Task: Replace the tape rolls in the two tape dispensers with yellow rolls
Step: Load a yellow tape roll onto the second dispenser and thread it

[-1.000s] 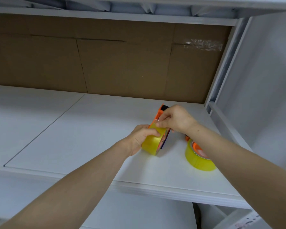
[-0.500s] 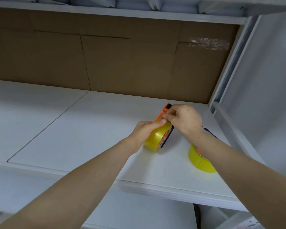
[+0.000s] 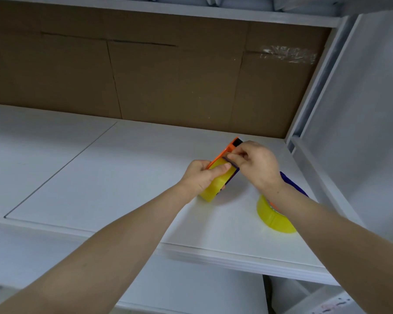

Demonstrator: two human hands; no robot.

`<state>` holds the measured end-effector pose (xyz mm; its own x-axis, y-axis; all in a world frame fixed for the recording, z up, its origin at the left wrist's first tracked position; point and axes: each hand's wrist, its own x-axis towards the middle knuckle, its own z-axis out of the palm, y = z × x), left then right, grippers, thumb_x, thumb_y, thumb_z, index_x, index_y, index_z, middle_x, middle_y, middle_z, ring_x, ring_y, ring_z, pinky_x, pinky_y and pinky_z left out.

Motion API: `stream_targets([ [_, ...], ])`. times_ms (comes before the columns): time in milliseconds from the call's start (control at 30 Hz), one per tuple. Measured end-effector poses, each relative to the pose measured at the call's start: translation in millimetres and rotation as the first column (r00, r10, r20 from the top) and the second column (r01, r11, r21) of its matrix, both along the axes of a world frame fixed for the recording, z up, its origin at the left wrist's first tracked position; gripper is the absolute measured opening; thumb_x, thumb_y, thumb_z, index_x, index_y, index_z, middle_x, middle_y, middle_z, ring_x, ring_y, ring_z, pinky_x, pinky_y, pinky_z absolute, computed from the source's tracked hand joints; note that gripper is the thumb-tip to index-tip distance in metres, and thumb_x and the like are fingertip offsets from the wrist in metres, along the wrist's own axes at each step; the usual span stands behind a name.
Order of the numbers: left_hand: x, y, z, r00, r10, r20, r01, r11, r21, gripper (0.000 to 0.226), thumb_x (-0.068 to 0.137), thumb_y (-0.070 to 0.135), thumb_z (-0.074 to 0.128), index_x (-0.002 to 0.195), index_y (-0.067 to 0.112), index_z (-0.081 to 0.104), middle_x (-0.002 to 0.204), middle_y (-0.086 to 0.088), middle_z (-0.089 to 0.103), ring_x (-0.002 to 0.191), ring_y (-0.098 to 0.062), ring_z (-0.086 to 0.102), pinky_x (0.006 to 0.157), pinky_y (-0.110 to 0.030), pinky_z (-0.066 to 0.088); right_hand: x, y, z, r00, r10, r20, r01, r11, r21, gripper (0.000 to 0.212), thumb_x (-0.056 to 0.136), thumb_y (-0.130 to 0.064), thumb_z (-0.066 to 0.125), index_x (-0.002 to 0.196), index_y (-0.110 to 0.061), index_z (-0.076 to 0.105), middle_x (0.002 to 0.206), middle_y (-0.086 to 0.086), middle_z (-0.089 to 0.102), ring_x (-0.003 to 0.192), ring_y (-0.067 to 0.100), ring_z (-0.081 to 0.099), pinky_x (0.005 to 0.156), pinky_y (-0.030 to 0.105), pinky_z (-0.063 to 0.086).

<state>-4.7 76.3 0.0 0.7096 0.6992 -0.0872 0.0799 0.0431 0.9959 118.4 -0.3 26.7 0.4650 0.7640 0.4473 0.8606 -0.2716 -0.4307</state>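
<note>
An orange tape dispenser (image 3: 229, 148) with a yellow roll (image 3: 216, 188) mounted in it stands on edge on the white shelf (image 3: 114, 177). My left hand (image 3: 201, 175) grips the roll and dispenser from the left, thumb across the top of the roll. My right hand (image 3: 256, 166) pinches the tape end near the dispenser's front. A second dispenser (image 3: 292, 184), blue and orange, lies to the right with a yellow roll (image 3: 272, 217) on it, partly hidden by my right forearm.
Brown cardboard (image 3: 168, 82) backs the shelf. A white upright post (image 3: 313, 87) and side panel close the right side. Another shelf board runs overhead, and a lower white surface (image 3: 191, 286) lies beneath the shelf's front edge.
My right hand has shifted slightly up along the dispenser, still pinching the tape end. My left thumb now lies flatter over the roll. The camera has moved a little closer.
</note>
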Motion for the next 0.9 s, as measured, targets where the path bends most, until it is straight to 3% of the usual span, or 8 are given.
stream_targets([
  [167, 6.1, 1.0, 1.6, 0.999, 0.041, -0.019, -0.041, 0.999, 0.012, 0.026, 0.083, 0.03, 0.069, 0.071, 0.006, 0.063, 0.049, 0.0, 0.063, 0.037, -0.006, 0.057, 0.04, -0.014, 0.044, 6.3, -3.9, -4.9, 0.976, 0.004, -0.217, 0.009, 0.998, 0.06, 0.015, 0.087, -0.028, 0.062, 0.091, -0.015, 0.067, 0.084, -0.001, 0.064, 0.081, 0.018, 0.059, 0.072, 0.035, 0.048],
  [367, 17.4, -4.7, 1.1, 0.996, 0.052, -0.073, -0.048, 0.997, 0.063, 0.037, 0.077, 0.04, 0.072, 0.066, 0.006, 0.065, 0.062, -0.018, 0.065, 0.046, -0.022, 0.058, 0.055, -0.029, 0.049, 15.5, -8.9, -4.8, 0.972, -0.104, -0.213, 0.097, 0.994, -0.042, 0.013, 0.082, -0.033, 0.063, 0.079, -0.02, 0.062, 0.081, 0.002, 0.066, 0.084, 0.025, 0.062, 0.071, 0.037, 0.052],
  [467, 17.0, -5.5, 1.2, 0.996, 0.029, -0.084, -0.024, 0.998, 0.065, 0.041, 0.077, 0.038, 0.073, 0.078, -0.003, 0.069, 0.072, -0.023, 0.068, 0.051, -0.025, 0.06, 0.059, -0.033, 0.051, 17.9, -11.2, -5.2, 0.955, -0.13, -0.268, 0.124, 0.991, -0.04, 0.02, 0.078, -0.039, 0.068, 0.073, -0.021, 0.059, 0.075, 0.001, 0.063, 0.078, 0.023, 0.061, 0.061, 0.032, 0.046],
  [567, 16.9, -6.4, 1.2, 0.993, 0.019, -0.119, -0.008, 0.996, 0.093, 0.031, 0.069, 0.03, 0.072, 0.076, 0.001, 0.069, 0.07, -0.018, 0.066, 0.051, -0.021, 0.062, 0.062, -0.032, 0.053, 19.7, -12.3, -6.2, 0.944, -0.184, -0.273, 0.177, 0.983, -0.048, 0.027, 0.079, -0.042, 0.067, 0.068, -0.019, 0.059, 0.068, 0.0, 0.061, 0.068, 0.024, 0.058, 0.051, 0.025, 0.036],
  [700, 19.1, -6.6, 2.9, 0.987, -0.025, -0.16, 0.046, 0.991, 0.128, 0.048, 0.058, 0.029, 0.057, 0.091, -0.004, 0.068, 0.076, -0.016, 0.062, 0.067, -0.027, 0.059, 0.066, -0.032, 0.048, 25.2, -11.0, -9.2, 0.901, -0.257, -0.349, 0.238, 0.966, -0.097, 0.024, 0.078, -0.04, 0.067, 0.069, -0.018, 0.066, 0.07, 0.004, 0.068, 0.063, 0.03, 0.062, 0.057, 0.034, 0.05],
  [767, 21.4, -7.7, 3.4, 0.982, -0.035, -0.186, 0.066, 0.984, 0.164, 0.043, 0.058, 0.03, 0.056, 0.089, 0.002, 0.069, 0.077, -0.011, 0.06, 0.067, -0.023, 0.056, 0.064, -0.027, 0.044, 28.6, -10.9, -8.2, 0.866, -0.275, -0.418, 0.244, 0.961, -0.128, 0.022, 0.075, -0.038, 0.07, 0.067, -0.018, 0.067, 0.068, 0.005, 0.067, 0.063, 0.03, 0.062, 0.06, 0.036, 0.053],
  [900, 27.5, -8.6, -1.2, 0.978, -0.038, -0.207, 0.081, 0.976, 0.202, 0.032, 0.064, 0.035, 0.063, 0.082, 0.009, 0.07, 0.078, -0.008, 0.062, 0.072, -0.023, 0.057, 0.069, -0.03, 0.044, 35.8, -11.4, -6.1, 0.812, -0.308, -0.495, 0.254, 0.951, -0.176, 0.022, 0.072, -0.036, 0.074, 0.07, -0.014, 0.069, 0.075, 0.011, 0.071, 0.072, 0.03, 0.067, 0.07, 0.043, 0.058],
])
